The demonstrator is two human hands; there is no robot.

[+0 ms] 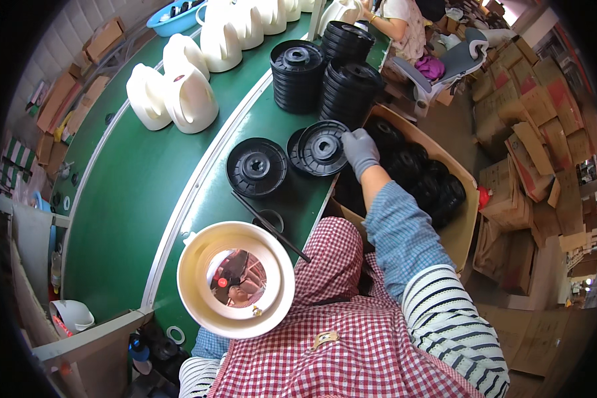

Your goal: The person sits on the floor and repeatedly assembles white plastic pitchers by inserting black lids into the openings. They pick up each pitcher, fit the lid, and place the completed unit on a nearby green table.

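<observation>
"While the left hand is out of sight, what is the right one doing?"

"The right hand (361,151), in a grey glove, has its fingers closed on the right edge of the upper black disc (322,147). That disc overlaps the lower black disc (294,154), which peeks out on its left, near the edge of the green table (119,212)."

"And the left hand?"

"I cannot tell its state; only a bit of blue sleeve (210,343) shows, below the cream tub (194,285). The tub sits in front of the person, its open mouth facing up, with a shiny, mirror-like round at its bottom."

"What lies between the tub and the discs?"

"A thin black rod (282,235), slanting out past the table edge, and a small black ring (278,219) next to it. Just left of the two discs is another ribbed black disc (256,166), flat on the table."

"Anything farther off?"

"Three stacks of black discs (298,83) stand beyond. To the right of the table a cardboard box (456,244) holds dark parts (421,172). Across the white rail (179,205) stand cream housings (191,99), and a blue basin (169,25) is at the far side. Near the top, a co-worker's arm (390,28) reaches toward another cream housing (338,14)."
</observation>
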